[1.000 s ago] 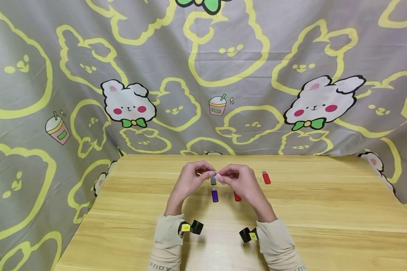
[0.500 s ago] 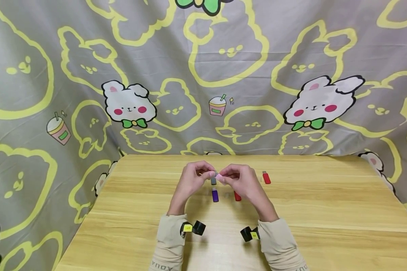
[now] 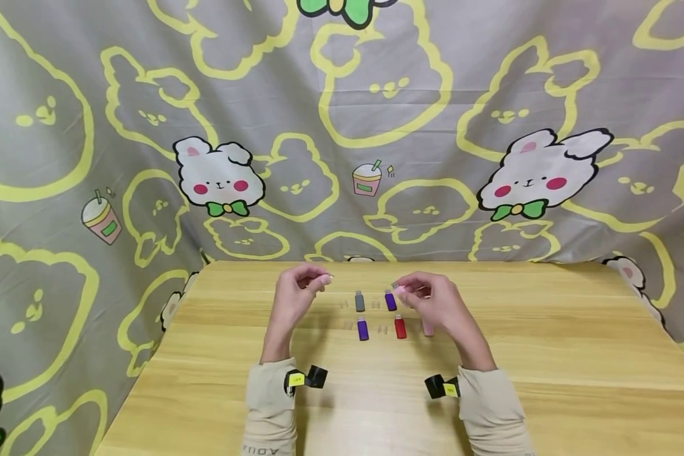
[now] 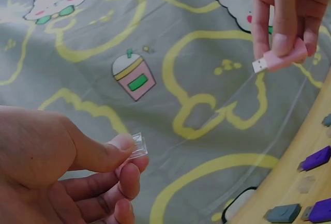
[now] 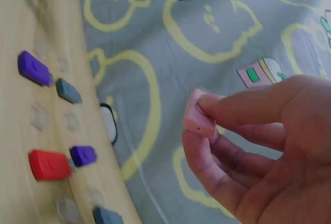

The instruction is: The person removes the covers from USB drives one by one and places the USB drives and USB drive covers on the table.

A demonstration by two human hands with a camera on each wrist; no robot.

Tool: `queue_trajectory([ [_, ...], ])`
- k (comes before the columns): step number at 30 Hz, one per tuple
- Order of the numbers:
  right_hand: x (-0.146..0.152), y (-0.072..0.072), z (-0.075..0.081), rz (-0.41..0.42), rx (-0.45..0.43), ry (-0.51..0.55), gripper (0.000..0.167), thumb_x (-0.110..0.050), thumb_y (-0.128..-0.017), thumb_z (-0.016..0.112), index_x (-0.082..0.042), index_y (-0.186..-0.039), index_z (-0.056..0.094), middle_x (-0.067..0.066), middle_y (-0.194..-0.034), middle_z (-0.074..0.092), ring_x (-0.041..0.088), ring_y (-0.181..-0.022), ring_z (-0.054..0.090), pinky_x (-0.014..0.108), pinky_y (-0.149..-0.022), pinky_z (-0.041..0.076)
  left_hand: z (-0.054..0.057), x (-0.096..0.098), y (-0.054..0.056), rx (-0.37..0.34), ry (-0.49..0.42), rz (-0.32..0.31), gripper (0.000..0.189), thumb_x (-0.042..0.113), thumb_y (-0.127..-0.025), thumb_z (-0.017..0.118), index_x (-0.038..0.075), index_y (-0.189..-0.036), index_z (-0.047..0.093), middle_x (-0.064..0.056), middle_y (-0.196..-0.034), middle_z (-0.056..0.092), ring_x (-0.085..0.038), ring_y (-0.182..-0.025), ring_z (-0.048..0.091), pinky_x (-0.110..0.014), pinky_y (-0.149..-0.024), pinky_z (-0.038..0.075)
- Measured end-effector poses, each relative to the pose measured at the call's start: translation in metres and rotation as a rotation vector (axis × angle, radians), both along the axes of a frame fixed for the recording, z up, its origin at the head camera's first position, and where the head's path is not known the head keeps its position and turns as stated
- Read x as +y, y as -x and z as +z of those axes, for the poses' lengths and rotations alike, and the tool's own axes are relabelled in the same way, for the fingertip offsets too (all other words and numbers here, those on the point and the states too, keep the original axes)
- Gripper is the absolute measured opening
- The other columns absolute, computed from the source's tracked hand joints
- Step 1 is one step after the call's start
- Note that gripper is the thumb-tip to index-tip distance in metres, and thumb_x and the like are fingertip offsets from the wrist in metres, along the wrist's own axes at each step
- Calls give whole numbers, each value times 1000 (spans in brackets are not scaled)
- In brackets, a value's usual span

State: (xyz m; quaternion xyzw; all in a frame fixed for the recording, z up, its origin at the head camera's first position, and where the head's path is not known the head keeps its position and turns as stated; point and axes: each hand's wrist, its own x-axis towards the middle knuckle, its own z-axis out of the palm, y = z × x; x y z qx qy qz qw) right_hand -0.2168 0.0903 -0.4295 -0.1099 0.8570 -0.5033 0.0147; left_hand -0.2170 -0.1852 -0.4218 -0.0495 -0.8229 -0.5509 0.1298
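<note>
My left hand (image 3: 297,292) pinches a small clear plastic cap (image 4: 138,146) between thumb and forefinger, raised above the table. Over to the right, my right hand (image 3: 436,299) holds a pink USB flash drive (image 5: 198,115) by its body. In the left wrist view the drive's bare metal plug (image 4: 259,65) points toward the left hand. Below the hands lie a grey flash drive (image 3: 360,302), two purple ones, a near one (image 3: 363,330) and a far one (image 3: 390,301), and a red one (image 3: 400,327), all with plugs showing.
Loose clear caps, such as one cap (image 3: 382,329), lie beside the drives on the wooden table (image 3: 342,405). Another pink drive (image 3: 428,327) lies partly hidden by the right hand. A patterned curtain (image 3: 342,215) hangs behind the table.
The hands, earlier together at the pink flash drive, have moved apart. The left hand has gone left with the clear cap, the right hand rightward with the drive.
</note>
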Motion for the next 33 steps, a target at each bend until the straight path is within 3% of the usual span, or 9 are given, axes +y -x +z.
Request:
queue_trajectory([
  [5,26,1,-3,-37,-34,-71,18,-14,-98,69,-2,-111,73,9,-99,71,25,-92,65,35,-77,52,-5,12,3,10,41,-58,5,6,-93,75,0,-95,76,-10,-88,73,-17,-75,64,-23,-65,50],
  [12,65,0,-10,-121,-190,-184,22,-17,-96,71,2,-107,69,11,-93,68,26,-86,61,34,-70,46,-9,29,4,10,123,-127,6,8,-95,75,2,-93,76,-5,-86,73,-17,-77,66,-25,-63,50],
  [18,82,2,-18,-137,-289,-275,18,-18,-95,71,0,-99,70,7,-84,66,26,-82,58,34,-69,43,-11,33,4,-1,134,-140,4,6,-95,74,3,-94,76,-2,-85,72,-15,-76,65,-24,-64,49],
  [23,89,5,-26,-134,-327,-322,19,-19,-92,74,-1,-90,71,8,-83,65,25,-81,54,33,-68,42,-12,37,4,-8,150,-149,4,6,-94,74,3,-94,76,-2,-86,72,-14,-78,65,-25,-67,51],
  [33,94,8,-37,-136,-349,-335,21,-21,-88,79,-1,-88,72,7,-80,67,24,-81,57,34,-70,42,-18,58,0,-42,185,-214,5,5,-96,72,7,-94,76,-1,-86,72,-15,-79,63,-27,-68,52],
])
